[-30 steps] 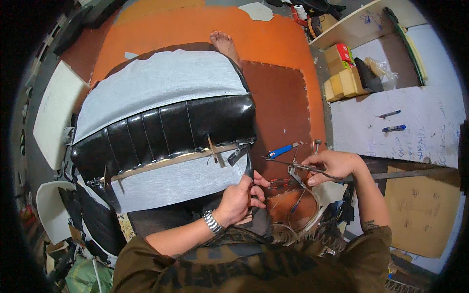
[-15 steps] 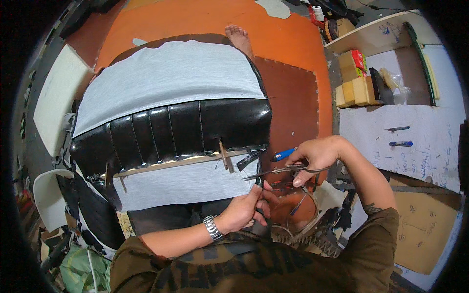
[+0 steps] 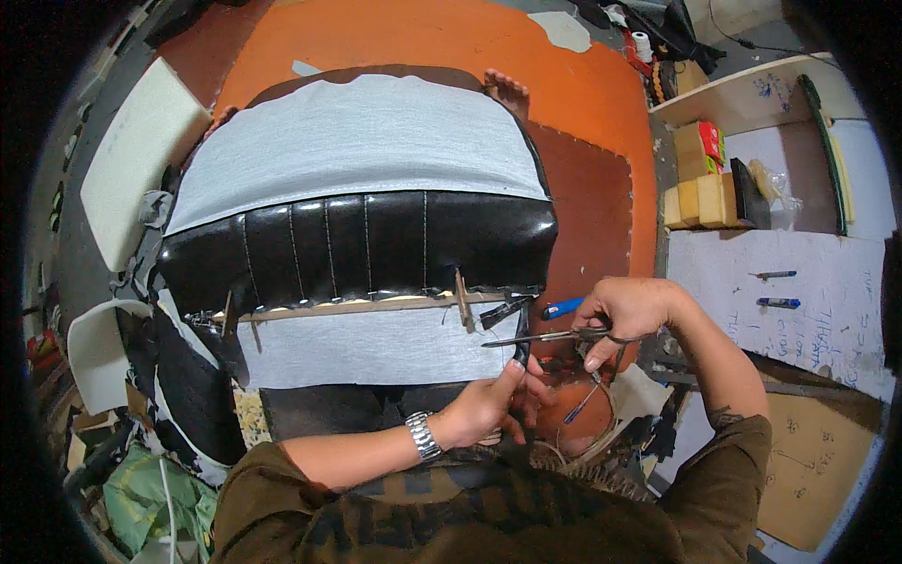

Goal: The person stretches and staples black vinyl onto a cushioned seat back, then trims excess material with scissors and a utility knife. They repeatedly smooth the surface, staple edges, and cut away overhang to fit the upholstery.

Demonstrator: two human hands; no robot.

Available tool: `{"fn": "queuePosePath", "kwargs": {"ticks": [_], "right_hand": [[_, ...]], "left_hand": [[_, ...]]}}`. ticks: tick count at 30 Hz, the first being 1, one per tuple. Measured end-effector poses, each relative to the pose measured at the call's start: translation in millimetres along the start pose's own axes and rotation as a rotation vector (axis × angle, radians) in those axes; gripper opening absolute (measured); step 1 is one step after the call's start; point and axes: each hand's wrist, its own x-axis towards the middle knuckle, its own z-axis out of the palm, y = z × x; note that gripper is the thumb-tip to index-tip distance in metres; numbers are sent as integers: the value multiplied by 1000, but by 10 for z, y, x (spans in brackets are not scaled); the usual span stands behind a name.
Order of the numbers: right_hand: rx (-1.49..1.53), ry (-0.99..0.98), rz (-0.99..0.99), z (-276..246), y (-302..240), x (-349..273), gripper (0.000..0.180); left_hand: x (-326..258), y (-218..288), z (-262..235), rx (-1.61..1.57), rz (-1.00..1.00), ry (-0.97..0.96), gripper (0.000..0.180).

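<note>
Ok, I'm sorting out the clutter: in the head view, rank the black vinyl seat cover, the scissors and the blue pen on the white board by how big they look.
1. black vinyl seat cover, by far the largest.
2. scissors, in the right hand.
3. blue pen, smallest, though it lies farther from the camera.

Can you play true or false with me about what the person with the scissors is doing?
1. The right hand holds a pair of scissors. True.
2. The left hand is empty and lies flat. False: it pinches a narrow black strip and holds it up to the scissor blades.
3. The seat cushion is shiny and black with stitched ribs. True.
4. The left wrist is bare. False: it wears a metal wristwatch.
5. A bare foot shows beyond the far side of the cushion, on the orange mat. True.
</note>
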Motion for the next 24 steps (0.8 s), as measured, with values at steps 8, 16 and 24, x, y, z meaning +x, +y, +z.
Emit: {"fn": "queuePosePath", "kwargs": {"ticks": [8, 16, 24], "right_hand": [[-94, 49, -61, 130, -274, 149, 68], [-197, 125, -156, 246, -838, 333, 68], [-317, 166, -8, 358, -1523, 422, 71]], "left_hand": [[4, 12, 18, 29, -48, 16, 56], [-222, -22, 72, 304, -1, -157, 65], [-363, -91, 258, 478, 256, -59, 69]]}}
